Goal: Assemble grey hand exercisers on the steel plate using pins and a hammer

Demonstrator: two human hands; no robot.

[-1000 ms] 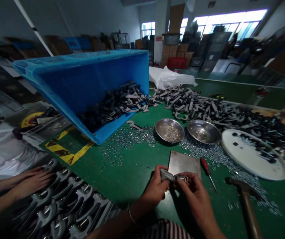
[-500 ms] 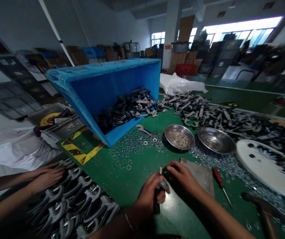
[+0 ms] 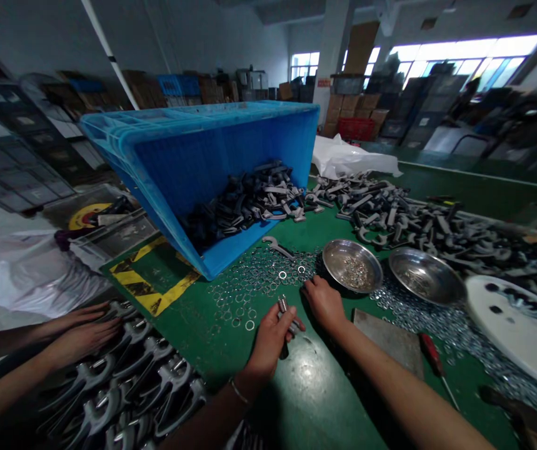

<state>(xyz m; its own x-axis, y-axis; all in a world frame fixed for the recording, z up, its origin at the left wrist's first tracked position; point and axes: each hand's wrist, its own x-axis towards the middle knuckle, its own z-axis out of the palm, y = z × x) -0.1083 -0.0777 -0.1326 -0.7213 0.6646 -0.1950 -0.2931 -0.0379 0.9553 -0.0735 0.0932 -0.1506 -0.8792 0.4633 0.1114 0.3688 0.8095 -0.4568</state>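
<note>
Head view: left hand (image 3: 271, 344), grip closed around a metal part (image 3: 283, 306); the fingers hide most of it, so its form is hard to make out. Right hand (image 3: 325, 305), grip open, palm down, holding nothing, fingertips just beside scattered washers (image 3: 261, 278) and near a steel bowl (image 3: 352, 265). Washers lie within reach of both hands. A co-worker's hands (image 3: 80, 337) rest over rows of spanners (image 3: 169, 375) beyond the worktop's (image 3: 315, 406) left edge.
</note>
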